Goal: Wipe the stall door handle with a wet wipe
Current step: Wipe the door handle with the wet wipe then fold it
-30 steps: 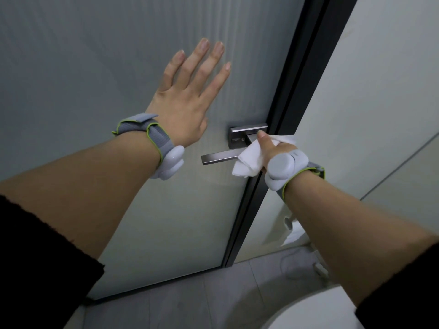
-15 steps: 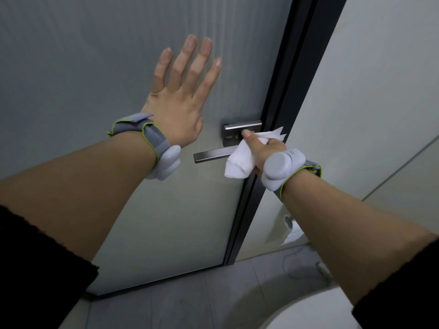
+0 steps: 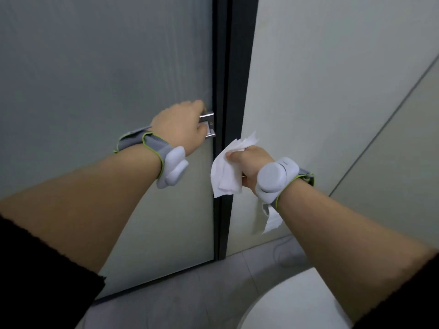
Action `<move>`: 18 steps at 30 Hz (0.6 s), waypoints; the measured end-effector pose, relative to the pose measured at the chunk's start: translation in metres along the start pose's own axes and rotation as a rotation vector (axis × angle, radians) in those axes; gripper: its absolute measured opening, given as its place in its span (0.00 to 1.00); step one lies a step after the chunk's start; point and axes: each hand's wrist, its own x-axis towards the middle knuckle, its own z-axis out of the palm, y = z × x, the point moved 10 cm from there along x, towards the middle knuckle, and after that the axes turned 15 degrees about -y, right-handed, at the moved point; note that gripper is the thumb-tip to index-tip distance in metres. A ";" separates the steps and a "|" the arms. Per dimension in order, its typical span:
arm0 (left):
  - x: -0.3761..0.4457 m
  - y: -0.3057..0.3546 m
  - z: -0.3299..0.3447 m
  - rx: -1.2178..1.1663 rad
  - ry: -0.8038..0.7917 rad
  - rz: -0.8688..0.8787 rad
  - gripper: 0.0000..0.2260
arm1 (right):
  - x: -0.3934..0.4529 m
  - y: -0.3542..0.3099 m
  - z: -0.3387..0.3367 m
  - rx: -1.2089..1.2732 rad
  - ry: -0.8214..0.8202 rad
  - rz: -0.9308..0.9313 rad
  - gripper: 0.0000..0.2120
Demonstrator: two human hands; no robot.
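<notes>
Left hand [image 3: 181, 125] closed around door handle [image 3: 209, 125], lever apparently hidden beneath; right hand [image 3: 249, 166] clutches wet wipe [image 3: 225, 173], clear of handle.

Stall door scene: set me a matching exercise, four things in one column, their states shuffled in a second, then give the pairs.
Things:
1. left hand
2. right hand
3. wet wipe
4. door handle

States:
A. mostly hidden under a hand, only its plate end showing
B. crumpled, white, clear of the handle
C. closed around the handle
D. closed on the wipe, beside the dark door frame

Pairs: 1-C, 2-D, 3-B, 4-A
</notes>
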 end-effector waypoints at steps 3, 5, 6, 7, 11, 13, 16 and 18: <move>0.005 0.035 0.026 -0.178 -0.167 0.031 0.14 | -0.015 0.009 -0.019 -0.221 -0.002 0.047 0.17; 0.010 0.070 0.044 -0.304 -0.254 0.074 0.17 | -0.028 0.019 -0.043 -0.321 0.025 0.027 0.14; 0.012 0.086 0.052 -0.379 -0.290 0.084 0.19 | -0.034 0.024 -0.054 -0.358 0.035 0.008 0.12; 0.014 0.102 0.063 -0.443 -0.336 0.085 0.20 | -0.040 0.031 -0.065 -0.388 0.040 -0.013 0.11; 0.021 0.161 0.125 -0.557 -0.623 0.036 0.28 | -0.053 0.067 -0.107 -0.504 0.032 0.046 0.12; 0.022 0.186 0.150 -0.562 -0.704 0.030 0.29 | -0.060 0.084 -0.119 -0.508 -0.019 0.046 0.13; 0.023 0.234 0.189 -0.495 -0.803 0.075 0.24 | -0.079 0.120 -0.156 -0.555 0.018 0.114 0.15; 0.016 0.256 0.209 -0.467 -0.855 0.104 0.20 | -0.086 0.141 -0.170 -0.593 0.006 0.176 0.14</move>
